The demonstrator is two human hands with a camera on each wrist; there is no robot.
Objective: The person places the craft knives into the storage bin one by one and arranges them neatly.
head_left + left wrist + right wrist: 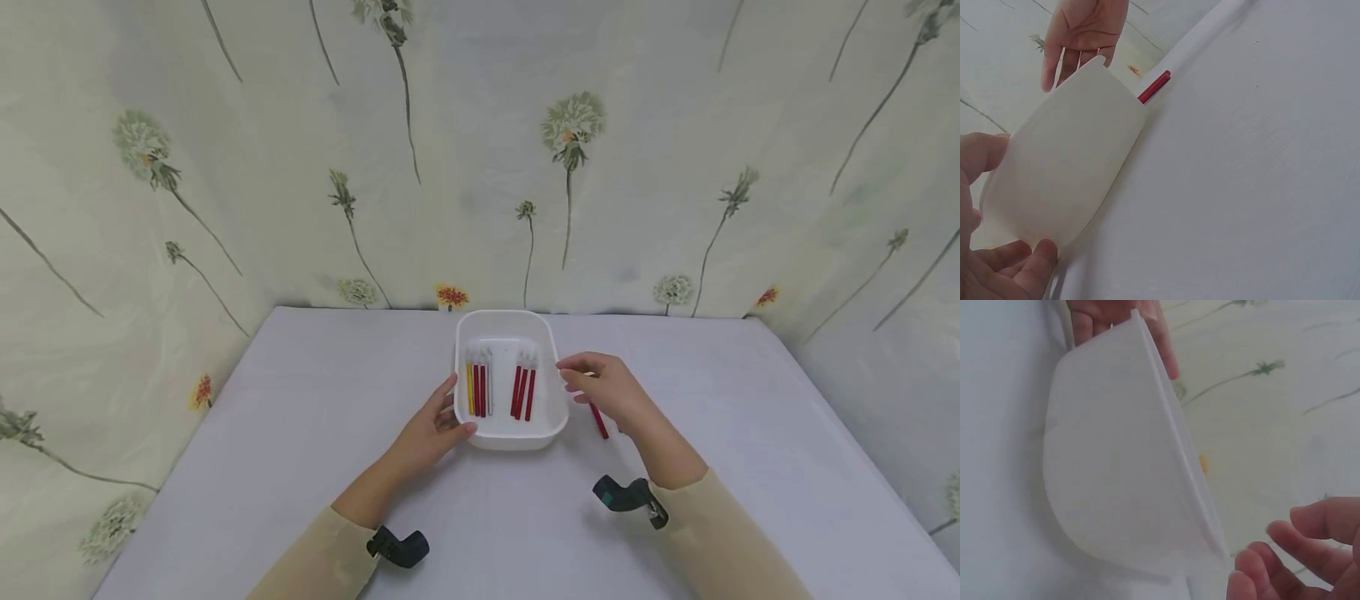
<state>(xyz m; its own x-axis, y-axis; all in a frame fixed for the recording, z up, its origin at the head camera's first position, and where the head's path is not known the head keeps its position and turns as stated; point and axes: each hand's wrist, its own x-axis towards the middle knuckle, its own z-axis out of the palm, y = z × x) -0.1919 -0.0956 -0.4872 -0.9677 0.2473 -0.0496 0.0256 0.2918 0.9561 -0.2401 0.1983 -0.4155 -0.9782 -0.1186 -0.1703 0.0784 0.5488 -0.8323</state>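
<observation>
A white plastic box (516,442) stands on the table, near the back. Inside at its left lie a yellow slim stick (470,389), red sticks (479,392) and a pale grey stick (491,392), all pen-like with whitish ends. To the right in it is a group of three red sticks (522,393). My left hand (426,435) holds the front left corner, thumb on the front wall and fingers along the left side. At the right rim, my right hand (606,386) has loosely bent fingers with nothing between them. Another red stick (598,421) lies partly under that hand.
A white cloth covers the table (315,392). Behind it and at both sides hangs a curtain (480,167) printed with dandelions. Dark wrist cameras (397,547) sit on both sleeves (712,533).
</observation>
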